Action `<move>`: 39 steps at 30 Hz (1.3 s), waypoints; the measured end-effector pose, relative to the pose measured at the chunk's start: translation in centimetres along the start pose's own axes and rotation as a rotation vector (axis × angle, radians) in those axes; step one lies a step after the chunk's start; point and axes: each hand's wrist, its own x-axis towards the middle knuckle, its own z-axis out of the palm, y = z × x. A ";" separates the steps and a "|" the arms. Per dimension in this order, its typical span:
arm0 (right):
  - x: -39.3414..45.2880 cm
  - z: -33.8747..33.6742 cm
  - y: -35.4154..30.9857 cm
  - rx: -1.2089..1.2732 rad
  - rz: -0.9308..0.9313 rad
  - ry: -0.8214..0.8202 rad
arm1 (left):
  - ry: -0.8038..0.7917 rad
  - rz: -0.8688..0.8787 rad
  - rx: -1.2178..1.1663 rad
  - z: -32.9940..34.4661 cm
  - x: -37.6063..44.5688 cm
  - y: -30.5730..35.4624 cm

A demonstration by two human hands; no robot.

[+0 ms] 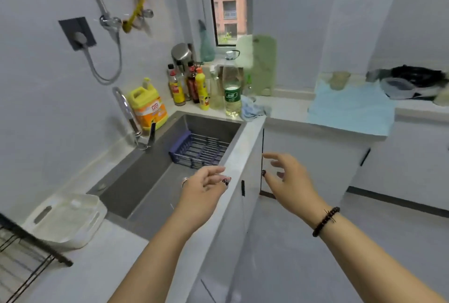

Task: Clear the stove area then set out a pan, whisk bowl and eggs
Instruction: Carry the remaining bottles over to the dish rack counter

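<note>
Pan not visible; both hands, left hand [206,187] and right hand [288,177], released (nothing held), near cabinet door [313,164] at two o'clock: grasp its edge squarely.

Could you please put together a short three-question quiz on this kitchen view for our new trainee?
1. True or false: the left hand and right hand are both empty.
2. What lies inside the sink?
A. a frying pan
B. a blue wire rack
C. a stack of plates
3. Fill in: the yellow jug stands on the counter just behind the ______.

Key:
1. True. Both hands have relaxed fingers and hold nothing.
2. B. The blue rack sits at the far end of the sink.
3. The tap.
</note>
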 end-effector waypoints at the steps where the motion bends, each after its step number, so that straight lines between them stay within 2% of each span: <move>1: 1.1 -1.5 1.0 0.005 0.021 0.016 | -0.023 0.006 0.005 1.5 1.6 0.8; 8: 5.9 -10.5 7.1 -0.005 0.135 0.144 | -0.173 0.047 0.022 10.9 9.2 5.8; 21: 14.2 -26.5 22.5 -0.006 0.416 0.496 | -0.629 0.157 0.067 34.7 26.8 12.1; 28: 19.1 -34.6 29.7 0.014 0.551 0.716 | -0.846 0.204 0.108 47.9 35.9 17.9; 32: 19.9 -38.9 33.9 0.036 0.620 0.825 | -0.958 0.217 0.132 56.1 38.1 20.4; 39: 20.2 -47.5 42.2 0.055 0.668 0.922 | -1.073 0.204 0.159 70.2 38.8 22.8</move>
